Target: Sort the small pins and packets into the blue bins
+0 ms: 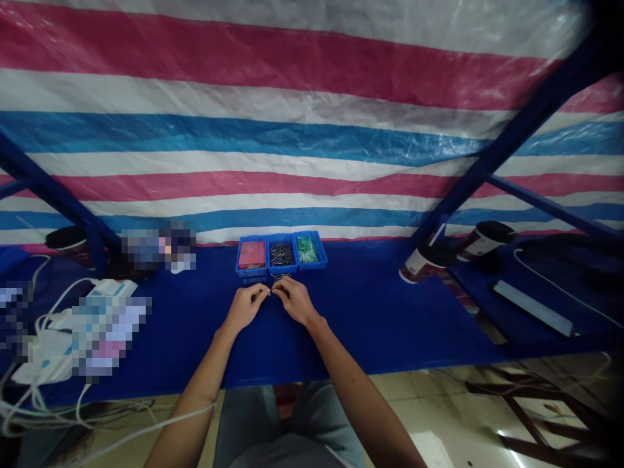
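Observation:
My left hand [245,307] and my right hand [296,300] meet just in front of three small blue bins. Both are closed in a fingertip pinch, tips nearly touching. A tiny dark thing shows between them, too small to name. In the left bin [251,272] lie flat pink-red pieces [252,253]. Dark, thin screw-like pieces [281,254] fill the middle bin [283,269]. Green and clear small pieces [307,249] are in the right bin [312,265]. A few thin brassy pieces [280,277] show between the middle bin and my right fingers.
The blue table [370,312] runs along a striped plastic sheet [312,156]. White power strips [53,354] and tangled cables are on the left. A dark-topped tub [420,262] with a pen-like stick stands right, near a blue frame post [468,175]. Another tub [482,240] stands beyond.

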The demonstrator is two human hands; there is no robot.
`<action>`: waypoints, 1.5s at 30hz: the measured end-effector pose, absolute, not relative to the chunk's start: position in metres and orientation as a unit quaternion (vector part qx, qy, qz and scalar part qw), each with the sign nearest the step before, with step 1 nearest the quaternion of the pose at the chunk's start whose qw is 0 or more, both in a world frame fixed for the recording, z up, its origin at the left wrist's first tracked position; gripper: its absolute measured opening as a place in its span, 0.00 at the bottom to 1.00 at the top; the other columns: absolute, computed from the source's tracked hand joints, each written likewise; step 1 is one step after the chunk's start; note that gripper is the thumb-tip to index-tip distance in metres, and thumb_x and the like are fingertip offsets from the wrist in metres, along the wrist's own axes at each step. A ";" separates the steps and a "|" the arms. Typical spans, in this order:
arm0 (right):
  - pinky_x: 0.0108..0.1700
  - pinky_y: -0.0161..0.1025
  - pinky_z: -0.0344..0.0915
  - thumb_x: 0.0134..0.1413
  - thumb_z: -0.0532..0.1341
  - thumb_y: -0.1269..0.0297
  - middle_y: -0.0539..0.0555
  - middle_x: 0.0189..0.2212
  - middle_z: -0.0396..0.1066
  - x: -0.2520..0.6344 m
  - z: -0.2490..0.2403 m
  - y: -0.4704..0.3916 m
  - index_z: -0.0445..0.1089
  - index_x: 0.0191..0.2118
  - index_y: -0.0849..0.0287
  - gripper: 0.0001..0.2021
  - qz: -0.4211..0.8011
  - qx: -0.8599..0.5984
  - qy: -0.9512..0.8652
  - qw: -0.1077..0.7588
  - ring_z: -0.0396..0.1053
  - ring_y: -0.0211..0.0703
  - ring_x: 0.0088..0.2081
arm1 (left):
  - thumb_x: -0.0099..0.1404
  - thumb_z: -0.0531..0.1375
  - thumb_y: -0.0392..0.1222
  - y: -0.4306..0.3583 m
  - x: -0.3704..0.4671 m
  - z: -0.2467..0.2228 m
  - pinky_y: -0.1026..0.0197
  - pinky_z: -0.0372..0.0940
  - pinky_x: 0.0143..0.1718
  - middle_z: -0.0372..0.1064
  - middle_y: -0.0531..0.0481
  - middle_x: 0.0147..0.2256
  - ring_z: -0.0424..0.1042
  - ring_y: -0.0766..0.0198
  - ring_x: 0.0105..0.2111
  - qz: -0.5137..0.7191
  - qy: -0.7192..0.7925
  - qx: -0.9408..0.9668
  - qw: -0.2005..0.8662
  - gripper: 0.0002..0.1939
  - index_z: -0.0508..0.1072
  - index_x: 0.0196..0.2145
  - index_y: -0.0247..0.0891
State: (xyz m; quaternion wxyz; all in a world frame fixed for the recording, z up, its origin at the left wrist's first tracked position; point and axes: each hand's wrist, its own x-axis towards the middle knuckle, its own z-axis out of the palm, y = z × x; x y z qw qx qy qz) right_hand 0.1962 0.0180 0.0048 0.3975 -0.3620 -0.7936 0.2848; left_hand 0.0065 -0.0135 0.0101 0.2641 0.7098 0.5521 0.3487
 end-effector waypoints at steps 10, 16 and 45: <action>0.39 0.34 0.60 0.69 0.53 0.64 0.51 0.35 0.71 0.197 0.007 0.016 0.71 0.36 0.56 0.11 0.261 -0.398 -0.803 0.359 0.69 0.39 0.35 | 0.70 0.53 0.51 -0.015 0.008 0.013 0.66 0.55 0.28 0.69 0.55 0.24 0.62 0.68 0.22 0.345 0.550 0.715 0.259 0.19 0.77 0.35 0.36; 0.38 0.34 0.60 0.66 0.57 0.63 0.50 0.35 0.72 0.196 0.008 0.016 0.71 0.42 0.55 0.06 0.284 -0.389 -0.785 0.389 0.68 0.38 0.33 | 0.70 0.52 0.52 -0.014 0.006 0.013 0.66 0.55 0.28 0.68 0.54 0.22 0.62 0.68 0.22 0.347 0.555 0.709 0.261 0.20 0.77 0.34 0.36; 0.38 0.36 0.63 0.62 0.61 0.65 0.52 0.35 0.76 0.195 0.001 0.019 0.75 0.39 0.55 0.05 0.314 -0.373 -0.775 0.402 0.71 0.41 0.35 | 0.71 0.52 0.52 -0.016 0.007 0.012 0.66 0.55 0.28 0.69 0.54 0.23 0.62 0.67 0.22 0.337 0.555 0.716 0.256 0.20 0.77 0.36 0.36</action>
